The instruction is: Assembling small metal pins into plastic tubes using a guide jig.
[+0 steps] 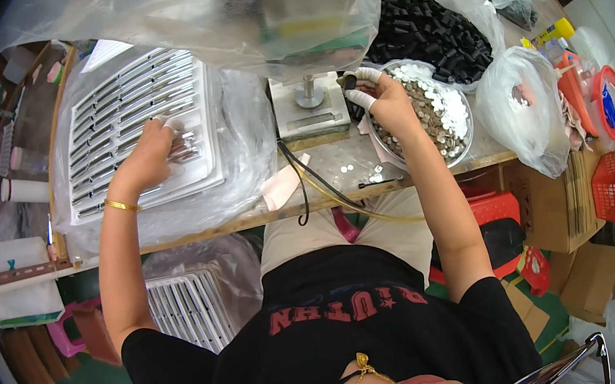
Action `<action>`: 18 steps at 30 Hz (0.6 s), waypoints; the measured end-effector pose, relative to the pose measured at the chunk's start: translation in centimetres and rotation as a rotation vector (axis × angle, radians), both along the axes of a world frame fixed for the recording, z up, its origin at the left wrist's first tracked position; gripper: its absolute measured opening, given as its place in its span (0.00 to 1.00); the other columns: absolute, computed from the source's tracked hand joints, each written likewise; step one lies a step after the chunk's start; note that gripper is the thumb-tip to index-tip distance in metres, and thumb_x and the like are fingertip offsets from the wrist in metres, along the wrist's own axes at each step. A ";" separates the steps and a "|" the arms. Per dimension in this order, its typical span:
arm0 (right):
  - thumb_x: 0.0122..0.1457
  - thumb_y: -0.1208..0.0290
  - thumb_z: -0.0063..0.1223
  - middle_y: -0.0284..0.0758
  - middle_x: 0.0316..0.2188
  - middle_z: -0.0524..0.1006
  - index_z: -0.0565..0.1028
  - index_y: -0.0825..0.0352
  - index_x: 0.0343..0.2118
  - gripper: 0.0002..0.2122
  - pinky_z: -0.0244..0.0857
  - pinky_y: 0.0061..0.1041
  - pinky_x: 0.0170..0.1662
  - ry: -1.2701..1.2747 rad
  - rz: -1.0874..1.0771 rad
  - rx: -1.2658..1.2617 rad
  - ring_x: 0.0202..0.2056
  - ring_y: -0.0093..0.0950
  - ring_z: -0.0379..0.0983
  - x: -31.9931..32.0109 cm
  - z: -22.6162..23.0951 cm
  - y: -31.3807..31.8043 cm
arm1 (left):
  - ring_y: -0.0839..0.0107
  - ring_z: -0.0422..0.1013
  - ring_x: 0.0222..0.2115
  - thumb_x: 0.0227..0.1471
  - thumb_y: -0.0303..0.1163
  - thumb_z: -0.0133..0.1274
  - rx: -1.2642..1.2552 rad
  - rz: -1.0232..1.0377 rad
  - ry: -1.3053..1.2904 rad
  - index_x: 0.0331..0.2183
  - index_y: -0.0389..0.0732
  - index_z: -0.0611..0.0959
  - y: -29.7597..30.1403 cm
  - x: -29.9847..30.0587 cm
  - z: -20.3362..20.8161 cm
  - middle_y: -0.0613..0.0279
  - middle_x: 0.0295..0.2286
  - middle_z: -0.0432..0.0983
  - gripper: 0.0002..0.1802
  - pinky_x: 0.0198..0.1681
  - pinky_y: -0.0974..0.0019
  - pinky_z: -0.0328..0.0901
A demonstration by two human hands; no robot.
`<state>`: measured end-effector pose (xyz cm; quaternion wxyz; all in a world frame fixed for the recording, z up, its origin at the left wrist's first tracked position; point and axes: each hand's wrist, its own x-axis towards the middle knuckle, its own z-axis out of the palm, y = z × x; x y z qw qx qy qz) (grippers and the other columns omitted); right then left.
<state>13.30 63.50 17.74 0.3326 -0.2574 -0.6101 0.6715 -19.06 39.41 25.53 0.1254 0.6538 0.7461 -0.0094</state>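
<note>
My left hand (pixel 153 152), with white covers on some fingertips, reaches over a white tray (pixel 192 114) with rows of shiny silver tubes (pixel 123 100). Its fingers are bent together at the tubes on the tray's right side; what they pinch is hidden. My right hand (pixel 386 101), also with covered fingertips, closes on a small black cap-like piece (pixel 349 82). It hovers by the left rim of a clear round bowl (pixel 471 139), which holds small silver and white discs (pixel 433 107). Between my hands stands a metal press (pixel 310 105) with a round ram above its base.
Black caps (pixel 431 37) fill a plastic bag behind the bowl. Clear plastic sheeting (pixel 297 5) hangs over the press. Dark cables (pixel 303 173) run off the table's front edge. Another tray of tubes (pixel 190 310) sits below at left; a knotted clear bag (pixel 522 111) lies at right.
</note>
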 end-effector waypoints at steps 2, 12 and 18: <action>0.49 0.78 0.60 0.30 0.36 0.76 0.74 0.69 0.43 0.16 0.61 0.15 0.39 -0.008 -0.024 0.007 0.29 0.17 0.65 -0.6 0.6 -0.5 | 0.47 0.60 0.44 0.39 0.15 0.51 0.081 -0.022 -0.012 0.40 0.29 0.70 0.1 0.4 -0.4 0.42 0.42 0.64 0.21 0.51 0.58 0.57; 0.45 0.75 0.62 0.40 0.35 0.77 0.75 0.68 0.40 0.16 0.63 0.30 0.46 -0.103 -0.100 0.550 0.41 0.35 0.72 -5.3 0.4 0.3 | 0.50 0.61 0.34 0.41 0.14 0.47 0.075 0.000 -0.155 0.32 0.32 0.69 -0.6 0.4 -0.6 0.48 0.30 0.65 0.11 0.39 0.57 0.58; 0.46 0.74 0.60 0.43 0.40 0.74 0.74 0.63 0.46 0.20 0.64 0.32 0.46 -0.415 -0.053 0.579 0.43 0.39 0.70 -3.3 3.9 -1.9 | 0.47 0.63 0.33 0.38 0.17 0.56 0.165 -0.012 -0.002 0.34 0.31 0.70 -1.7 1.2 -1.4 0.48 0.31 0.65 0.17 0.38 0.56 0.60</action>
